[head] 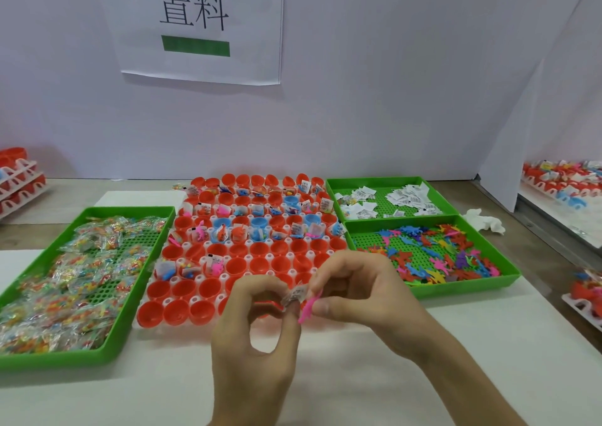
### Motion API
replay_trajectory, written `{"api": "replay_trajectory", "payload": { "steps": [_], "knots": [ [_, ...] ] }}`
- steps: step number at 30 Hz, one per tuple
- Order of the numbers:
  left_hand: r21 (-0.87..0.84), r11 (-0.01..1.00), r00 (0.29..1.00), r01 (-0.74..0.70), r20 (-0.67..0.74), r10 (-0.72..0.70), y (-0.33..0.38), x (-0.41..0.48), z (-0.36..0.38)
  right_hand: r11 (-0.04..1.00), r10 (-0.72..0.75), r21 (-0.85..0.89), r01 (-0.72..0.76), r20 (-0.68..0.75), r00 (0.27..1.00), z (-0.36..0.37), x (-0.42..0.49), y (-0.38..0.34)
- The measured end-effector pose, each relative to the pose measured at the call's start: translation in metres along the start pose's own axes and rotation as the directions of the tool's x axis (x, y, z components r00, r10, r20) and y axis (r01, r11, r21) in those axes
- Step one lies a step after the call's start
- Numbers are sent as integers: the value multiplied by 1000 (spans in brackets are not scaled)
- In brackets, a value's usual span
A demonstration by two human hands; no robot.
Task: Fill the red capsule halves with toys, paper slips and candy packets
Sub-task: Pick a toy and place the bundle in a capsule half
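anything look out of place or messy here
A few blue capsule halves sit among the red capsule halves in the tray. A crumpled white tissue lies loose on the table right of the green trays, and one stray candy packet lies outside the tray's far left corner.

1. Packing station on a small assembly line.
2. Printed sign [200, 25] reading 置料, hung on a white partition [391, 83].
3. Bulk stock sorted by kind into green perforated trays [52, 359]: candy packets [65, 279], paper slips [407, 197], toys [433, 256].
4. Red capsule halves [184, 288] gridded in rows; further racks [553, 181] stacked alongside.
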State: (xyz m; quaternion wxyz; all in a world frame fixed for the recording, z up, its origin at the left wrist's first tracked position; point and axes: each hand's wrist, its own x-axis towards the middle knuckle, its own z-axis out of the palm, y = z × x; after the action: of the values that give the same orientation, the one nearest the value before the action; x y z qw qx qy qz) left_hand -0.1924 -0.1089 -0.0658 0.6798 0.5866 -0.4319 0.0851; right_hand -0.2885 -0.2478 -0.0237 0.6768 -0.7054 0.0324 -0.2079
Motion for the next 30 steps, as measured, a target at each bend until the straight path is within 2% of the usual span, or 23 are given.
{"api": "replay_trajectory", "payload": {
  "steps": [8, 12, 16, 23, 30],
  "knots": [
    [-42, 997, 996, 58, 71, -55, 1, -1, 0, 995, -54, -95, 41, -131, 990, 6, 4, -1],
    [-63, 996, 995, 65, 83, -60, 1, -1, 1, 986, -78, -155, 58, -132, 988, 6, 4, -2],
    [-66, 996, 995, 65, 83, -59, 2, -1, 1, 990, -60, -133, 44, -126, 990, 6, 4, -3],
    [0, 999, 998, 34, 53, -34, 1, 0, 1, 984, -60, -173, 38, -128, 990, 3, 3, -2],
    [-116, 982, 988, 152, 50, -147, -1, 3, -1, 993, -8, -114, -4, -101, 995, 2, 2, -1]
  ]
}}
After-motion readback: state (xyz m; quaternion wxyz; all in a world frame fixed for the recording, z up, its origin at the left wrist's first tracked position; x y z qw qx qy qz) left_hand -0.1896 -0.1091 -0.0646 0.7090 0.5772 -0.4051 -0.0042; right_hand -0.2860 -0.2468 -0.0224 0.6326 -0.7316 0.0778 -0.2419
